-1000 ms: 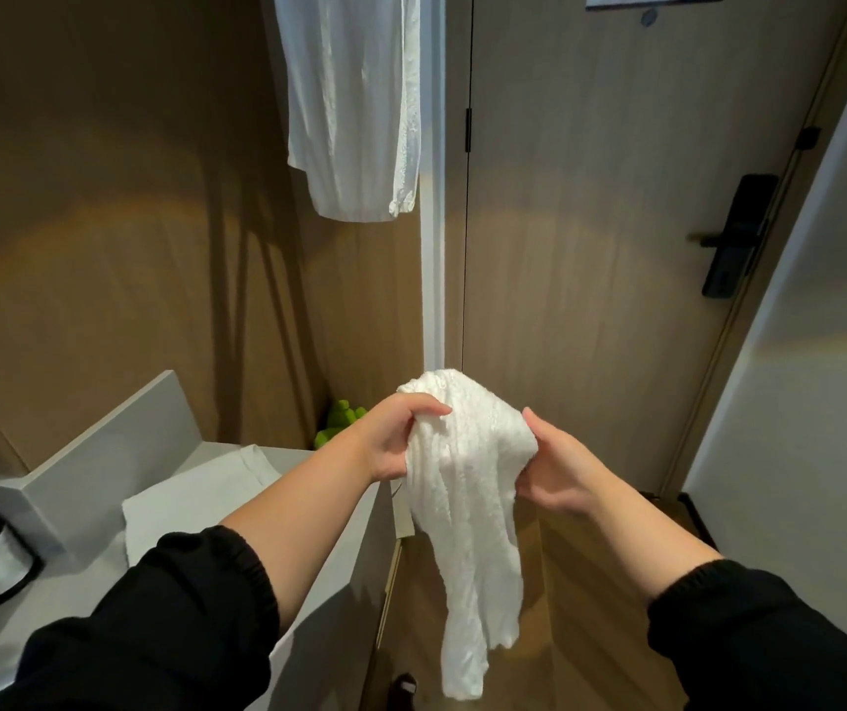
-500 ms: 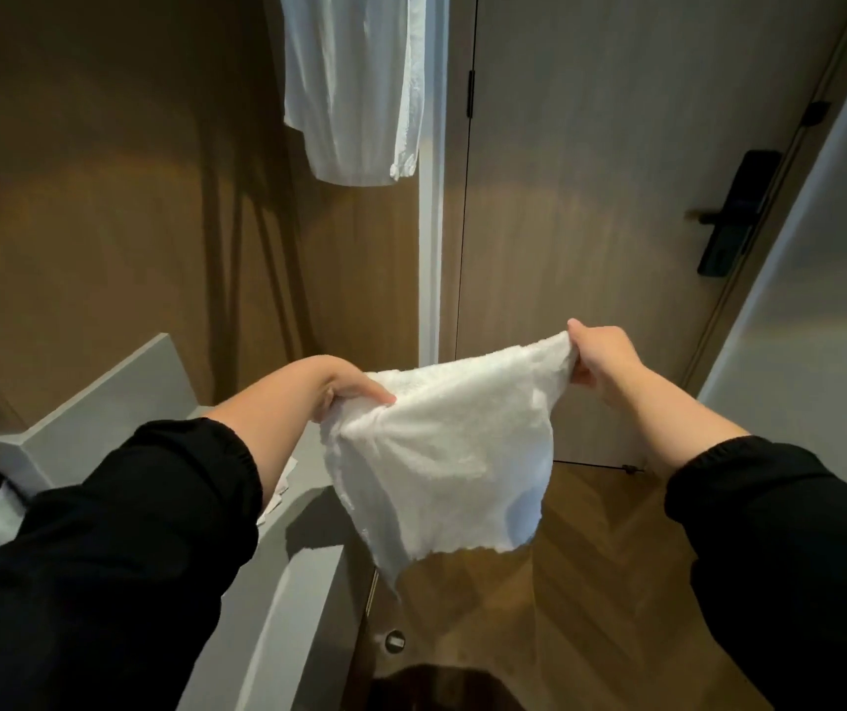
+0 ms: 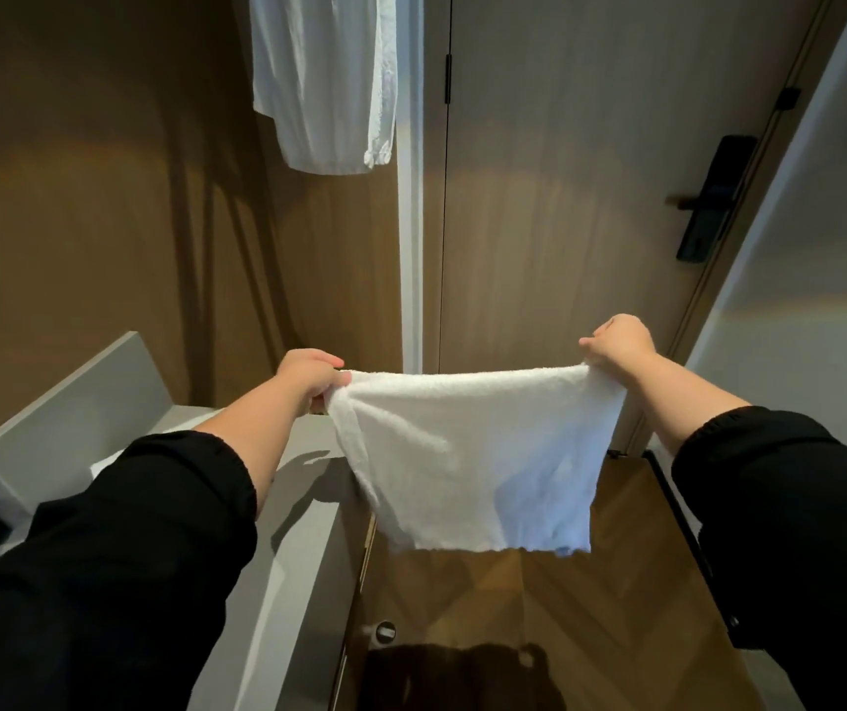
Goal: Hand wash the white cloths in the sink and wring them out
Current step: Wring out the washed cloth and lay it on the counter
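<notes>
A white terry cloth [image 3: 472, 454] hangs spread out flat in front of me, held by its two top corners. My left hand [image 3: 308, 377] pinches the left corner and my right hand [image 3: 619, 343] pinches the right corner, arms stretched forward and apart. The cloth's lower edge hangs free above the wooden floor. Another white cloth [image 3: 324, 79] hangs high up against the brown wall. No sink is in view.
A grey counter [image 3: 303, 505] with a raised back runs along my left, with a folded white towel partly hidden behind my left sleeve. A wooden door with a black handle [image 3: 708, 197] faces me. A white wall stands at the right.
The cloth went from a bunched, dangling strip to fully spread. My hands moved apart and upward, each to one top corner.
</notes>
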{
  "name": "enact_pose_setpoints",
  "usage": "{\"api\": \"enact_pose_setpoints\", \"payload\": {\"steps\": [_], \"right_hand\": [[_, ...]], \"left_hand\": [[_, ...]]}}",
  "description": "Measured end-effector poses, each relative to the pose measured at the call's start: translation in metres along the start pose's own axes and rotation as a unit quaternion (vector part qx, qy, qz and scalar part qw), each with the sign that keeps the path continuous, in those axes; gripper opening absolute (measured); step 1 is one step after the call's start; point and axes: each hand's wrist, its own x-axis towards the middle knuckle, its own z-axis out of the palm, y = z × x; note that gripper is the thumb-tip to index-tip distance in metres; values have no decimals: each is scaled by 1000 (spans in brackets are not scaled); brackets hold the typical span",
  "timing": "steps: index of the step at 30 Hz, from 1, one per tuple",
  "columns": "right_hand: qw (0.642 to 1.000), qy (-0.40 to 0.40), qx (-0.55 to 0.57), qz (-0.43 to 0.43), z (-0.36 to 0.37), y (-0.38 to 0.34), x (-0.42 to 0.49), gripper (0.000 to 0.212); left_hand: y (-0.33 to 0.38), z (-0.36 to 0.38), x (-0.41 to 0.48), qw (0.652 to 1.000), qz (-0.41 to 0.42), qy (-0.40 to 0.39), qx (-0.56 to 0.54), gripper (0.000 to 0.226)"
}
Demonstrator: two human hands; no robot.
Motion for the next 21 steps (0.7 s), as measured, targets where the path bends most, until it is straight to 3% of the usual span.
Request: {"api": "enact_pose_setpoints", "payload": {"steps": [3,7,9,11,13,15,19,21], "right_hand": [[991,-108,77,-2,-9,8,0,34],[957,-264,-89,-79,-15,17,-8,52],[930,-271,-213,-130,-9,21,-5,49],[908,-242,-298,-169,-3,24,-5,37],[912,-215,-298,-183,-2,26,-2,42],[926,-210,-249,-189,-8,30,6,45],[953,-259,-70,-139,-29,30,8,38],[953,-291,23,-78,-32,33,3,35]], "left_hand": [[2,2,3,996,39,-3,80,19],[3,-2,5,974,76,-148,156,36],[0,-3,5,917,122,-199,324,41],[-5,-2,5,840,178,-183,479,27],[-6,-2,4,810,206,-156,527,10],[-5,-5,9,822,208,-162,504,24],[2,-23,14,920,142,-231,281,22],[3,-33,13,943,78,-255,200,50]]}}
